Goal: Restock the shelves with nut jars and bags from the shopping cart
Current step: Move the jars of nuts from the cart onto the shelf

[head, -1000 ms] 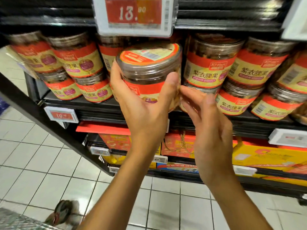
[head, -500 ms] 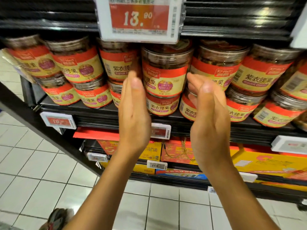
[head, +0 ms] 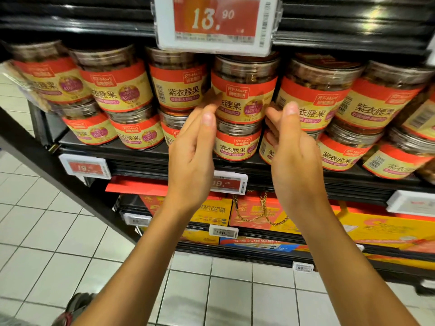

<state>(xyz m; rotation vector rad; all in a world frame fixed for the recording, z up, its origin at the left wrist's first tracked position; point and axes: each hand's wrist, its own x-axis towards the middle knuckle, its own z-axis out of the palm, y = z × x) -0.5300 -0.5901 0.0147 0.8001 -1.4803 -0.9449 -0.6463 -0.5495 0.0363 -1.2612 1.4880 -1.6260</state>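
A clear nut jar (head: 244, 90) with a red and cream label stands upright in the upper row, stacked on a lower jar (head: 237, 143). Several like jars fill the black shelf (head: 141, 156) in two stacked rows. My left hand (head: 193, 151) is open just left of the jar, fingertips close to its label. Open as well, my right hand (head: 292, 147) is raised just right of the jar, fingers near its lower edge. Neither hand holds anything. The shopping cart is out of view.
A large price tag (head: 215, 22) reading 13.90 hangs from the shelf above, right over the jar. Smaller price tags (head: 229, 183) line the shelf front. Orange and yellow gift boxes (head: 256, 215) fill the lower shelf. Below lies white tiled floor (head: 58, 243); my shoe (head: 75, 304) shows.
A second ago my left hand held the jar tilted in front of the shelf. The jar now stands in the upper row, and both hands have let go and stay beside it.
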